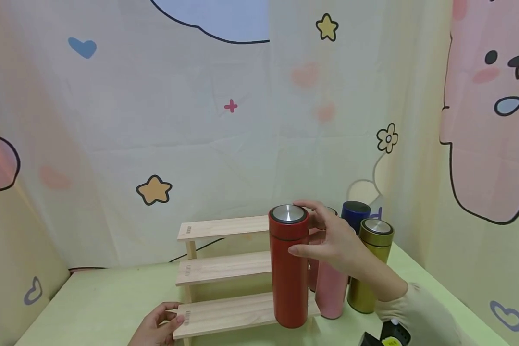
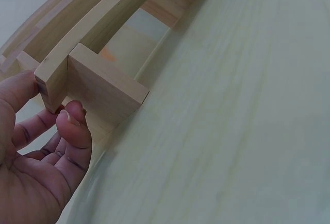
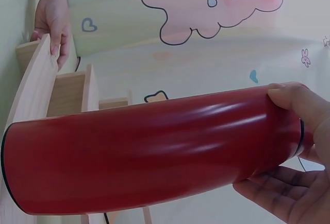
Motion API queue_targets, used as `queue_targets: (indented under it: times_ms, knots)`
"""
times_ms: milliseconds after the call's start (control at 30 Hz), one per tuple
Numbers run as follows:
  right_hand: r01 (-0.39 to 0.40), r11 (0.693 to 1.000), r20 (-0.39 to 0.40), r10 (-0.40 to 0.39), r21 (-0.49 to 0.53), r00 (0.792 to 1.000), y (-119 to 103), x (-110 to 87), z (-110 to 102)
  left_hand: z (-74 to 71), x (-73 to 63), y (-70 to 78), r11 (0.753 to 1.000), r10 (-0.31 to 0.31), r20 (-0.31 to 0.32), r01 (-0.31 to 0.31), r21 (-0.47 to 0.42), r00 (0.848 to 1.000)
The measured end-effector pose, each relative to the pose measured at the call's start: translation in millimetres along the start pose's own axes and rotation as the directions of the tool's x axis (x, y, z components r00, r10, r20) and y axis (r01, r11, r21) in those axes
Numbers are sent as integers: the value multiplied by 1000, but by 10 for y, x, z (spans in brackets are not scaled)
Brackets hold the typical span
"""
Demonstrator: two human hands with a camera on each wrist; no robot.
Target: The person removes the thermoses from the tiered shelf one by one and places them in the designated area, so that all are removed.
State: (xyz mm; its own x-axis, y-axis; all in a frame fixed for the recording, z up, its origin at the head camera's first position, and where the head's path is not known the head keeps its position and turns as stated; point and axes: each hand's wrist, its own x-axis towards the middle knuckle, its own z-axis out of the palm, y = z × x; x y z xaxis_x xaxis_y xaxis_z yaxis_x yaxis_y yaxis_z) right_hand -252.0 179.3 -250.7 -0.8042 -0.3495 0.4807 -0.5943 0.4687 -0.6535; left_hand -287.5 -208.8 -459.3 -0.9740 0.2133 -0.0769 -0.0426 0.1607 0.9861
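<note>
My right hand (image 1: 336, 245) grips a red thermos bottle (image 1: 289, 283) near its steel-topped lid, thumb on one side and fingers on the other. The bottle stands nearly upright at the right part of a three-step wooden rack (image 1: 225, 315), overlapping its lowest board; whether its base touches the board I cannot tell. At the rack's left end, my left hand (image 1: 155, 324) pinches the end of the lowest board. Up close in the left wrist view, the thumb and fingers of that hand (image 2: 44, 167) lie around the board's corner.
Right of the rack stand a pink bottle (image 1: 332, 293), an olive-gold bottle (image 1: 377, 240) and a dark blue bottle (image 1: 355, 211). Another bottle is mostly hidden behind my right hand. The pale green table (image 1: 99, 302) meets patterned cloth walls at the back and sides.
</note>
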Motion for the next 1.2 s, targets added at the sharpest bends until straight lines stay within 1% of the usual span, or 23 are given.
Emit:
queue_targets:
  times_ms: [67, 300, 567, 667, 767, 867, 1067, 1200]
  knots:
    - [8, 1000, -4, -8, -5, 1000, -9, -26, -39, -4, -7, 6, 1000, 3, 2, -3, 4, 1000]
    - [23, 999, -9, -23, 31, 1000, -8, -135, -164, -1, -26, 15, 1000, 6, 7, -6, 18, 1000]
    - [8, 1000, -17, -7, 16, 1000, 46, -276, -278, -1, -28, 8, 1000, 8, 6, -8, 17, 1000]
    - [10, 1000, -26, -10, -12, 1000, 69, -324, -309, -3, -21, 5, 1000, 9, 3, -10, 19, 1000]
    - [18, 999, -32, -20, -51, 999, 106, -365, -340, -4, -13, 2, 999, 15, -4, -15, 29, 1000]
    - [6, 998, -32, -8, -66, 999, 154, -404, -374, -5, -8, 1, 999, 21, -10, -21, 38, 1000]
    - [-3, 999, -14, 2, -47, 1000, 265, -498, -434, 0, -12, 1, 999, 28, -15, -27, 35, 999]
    - [-31, 998, -25, 30, -53, 999, 335, -545, -469, 9, -15, 4, 999, 35, -17, -34, 36, 999]
